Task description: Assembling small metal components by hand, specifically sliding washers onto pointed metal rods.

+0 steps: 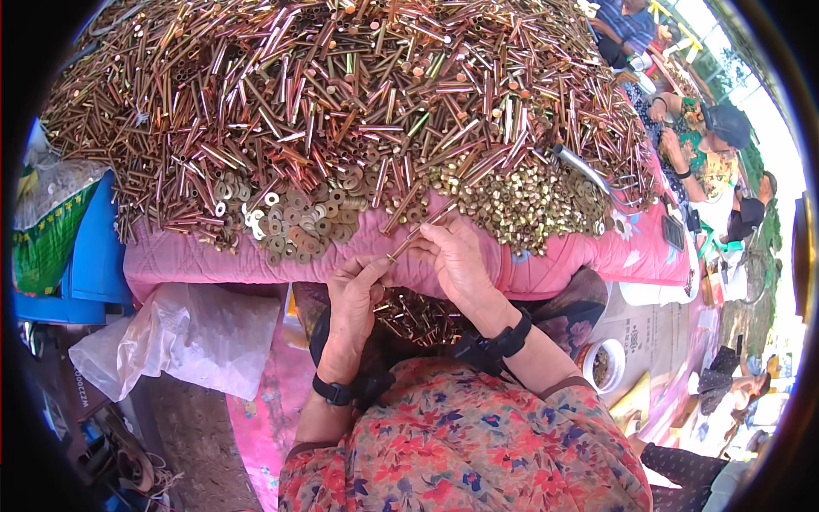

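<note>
My right hand [456,260] pinches a long, thin copper-coloured bolt [422,230] above the near edge of the pink quilted cover [192,256]. At its lower left end my left hand [354,294] has thumb and forefinger closed on a small ring-like piece [391,257], too small to tell if it is a washer or a nut. Flat round washers [299,226] lie in a patch beyond my left hand. Past my right hand spreads a patch of small gold-coloured nuts [529,205]. A large heap of copper-coloured metal sleeves [341,94] rises behind both.
More metal pieces [415,314] lie in my lap below my hands. A curved metal tool [584,169] rests at the heap's right side. Clear plastic sheeting [188,341] hangs at left near a blue container [85,247]. A white bucket [602,365] stands at right; other people [708,154] sit beyond.
</note>
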Motion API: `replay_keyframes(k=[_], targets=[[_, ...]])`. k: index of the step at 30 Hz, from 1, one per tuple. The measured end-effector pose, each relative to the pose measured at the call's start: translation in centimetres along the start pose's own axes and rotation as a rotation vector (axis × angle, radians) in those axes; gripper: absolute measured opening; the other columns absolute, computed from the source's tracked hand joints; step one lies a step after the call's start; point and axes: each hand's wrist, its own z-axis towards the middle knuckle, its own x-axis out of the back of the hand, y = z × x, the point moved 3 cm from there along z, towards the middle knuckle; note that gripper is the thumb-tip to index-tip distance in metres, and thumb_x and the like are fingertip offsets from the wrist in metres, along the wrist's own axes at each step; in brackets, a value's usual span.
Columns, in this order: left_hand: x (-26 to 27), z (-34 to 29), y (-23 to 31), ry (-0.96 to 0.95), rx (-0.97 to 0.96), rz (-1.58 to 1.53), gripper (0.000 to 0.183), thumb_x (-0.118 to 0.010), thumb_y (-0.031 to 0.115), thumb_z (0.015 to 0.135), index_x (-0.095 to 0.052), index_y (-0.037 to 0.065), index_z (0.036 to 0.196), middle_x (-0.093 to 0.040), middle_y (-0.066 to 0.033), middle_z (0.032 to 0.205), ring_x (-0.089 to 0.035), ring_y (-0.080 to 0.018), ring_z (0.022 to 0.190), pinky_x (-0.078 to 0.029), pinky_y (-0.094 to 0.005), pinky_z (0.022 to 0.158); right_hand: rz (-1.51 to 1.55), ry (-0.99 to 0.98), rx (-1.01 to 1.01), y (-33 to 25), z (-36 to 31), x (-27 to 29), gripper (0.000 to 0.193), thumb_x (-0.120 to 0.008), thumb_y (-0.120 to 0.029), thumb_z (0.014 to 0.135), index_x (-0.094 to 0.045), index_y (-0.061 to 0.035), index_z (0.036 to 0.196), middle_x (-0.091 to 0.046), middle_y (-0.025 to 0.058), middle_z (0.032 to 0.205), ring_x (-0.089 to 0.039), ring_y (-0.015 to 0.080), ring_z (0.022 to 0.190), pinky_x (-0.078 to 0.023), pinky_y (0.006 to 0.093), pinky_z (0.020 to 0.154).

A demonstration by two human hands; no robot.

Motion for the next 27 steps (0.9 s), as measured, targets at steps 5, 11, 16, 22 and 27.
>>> replay_keyframes(k=[5,11,16,22,27], targets=[[0.6,0.4,-1.0,-0.041,-0.053,0.073,0.008,-0.065,0.007,0.081,-0.063,0.000,0.084,-0.060,-0.0033,0.067,-0.043,-0.0033,0.048,-0.034,-0.0178,0.045,-0.046,-0.106,-0.115,0.8,-0.7,-0.4,0.018,-0.057,-0.004,0.084,-0.052,0.0011,0.100,-0.062,0.0098,0.092,-0.064,0.0192,0.080,-0.054,0.0316,0.072],[-2.1,0.0,-1.8,-0.033,-0.125,-0.053,0.017,-0.061,0.011,0.088,-0.063,0.002,0.102,-0.063,-0.0022,0.084,-0.059,-0.0084,0.072,-0.048,-0.0205,0.067,-0.343,-0.149,0.032,3.6,-2.6,-1.5,0.020,-0.057,-0.003,0.085,-0.053,0.0027,0.103,-0.063,0.0084,0.092,-0.064,0.0167,0.082,-0.053,0.0284,0.072],[0.2,1.0,-1.4,-0.015,-0.145,-0.093,0.017,-0.062,0.010,0.087,-0.063,-0.002,0.099,-0.065,-0.0049,0.087,-0.061,-0.0103,0.073,-0.050,-0.0209,0.067,-1.113,-0.211,0.118,-0.2,-1.2,-1.1,0.013,-0.063,-0.008,0.082,-0.062,-0.0037,0.094,-0.062,0.0078,0.094,-0.063,0.0178,0.080,-0.050,0.0290,0.070],[0.6,1.0,-0.5,0.036,0.011,-0.112,0.012,-0.064,0.011,0.085,-0.064,0.001,0.091,-0.064,-0.0054,0.072,-0.052,-0.0062,0.052,-0.038,-0.0161,0.046,-1.577,0.016,0.764,-1.1,3.6,3.2,0.012,-0.062,-0.012,0.076,-0.061,-0.0023,0.083,-0.060,0.0142,0.080,-0.058,0.0336,0.076,-0.048,0.0423,0.068],[0.6,1.1,0.0,0.035,0.030,-0.017,0.012,-0.066,0.012,0.082,-0.064,0.002,0.088,-0.059,-0.0025,0.062,-0.043,-0.0033,0.043,-0.027,-0.0163,0.039,-1.452,-0.002,0.540,-1.8,3.2,2.5,0.015,-0.061,-0.006,0.080,-0.062,-0.0029,0.095,-0.061,0.0100,0.080,-0.059,0.0243,0.071,-0.047,0.0312,0.064]])
